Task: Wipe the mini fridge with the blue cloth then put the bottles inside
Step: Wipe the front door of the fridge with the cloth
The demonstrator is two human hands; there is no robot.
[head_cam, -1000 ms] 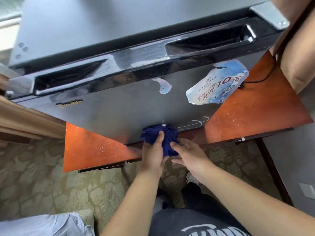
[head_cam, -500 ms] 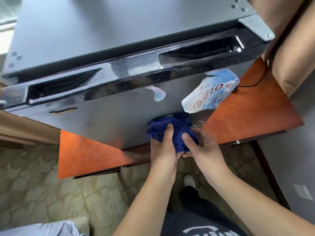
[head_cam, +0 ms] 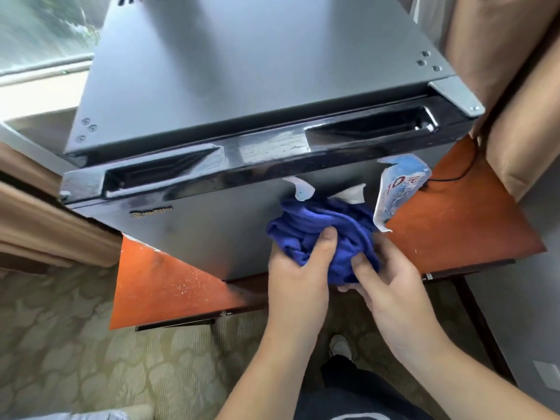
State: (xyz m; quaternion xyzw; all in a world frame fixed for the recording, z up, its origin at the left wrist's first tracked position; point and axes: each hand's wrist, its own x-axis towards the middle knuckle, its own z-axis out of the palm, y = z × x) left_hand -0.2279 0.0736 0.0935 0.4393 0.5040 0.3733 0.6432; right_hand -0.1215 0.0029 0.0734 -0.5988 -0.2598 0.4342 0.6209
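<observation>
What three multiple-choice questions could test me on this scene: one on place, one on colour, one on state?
1. Where is the crumpled blue cloth?
A. on the carpet
B. against the dark grey mini fridge's front door
C. on the fridge's top

2. What colour is the wooden tabletop under the fridge?
A. reddish orange
B. white
C. green

3. How is the fridge door?
A. wide open
B. removed
C. closed

Answers:
1 B: the left hand and right hand press the cloth on the door, below the glossy black handle strip.
2 A: the tabletop shows reddish orange on both sides.
3 C: no interior shows.
</observation>
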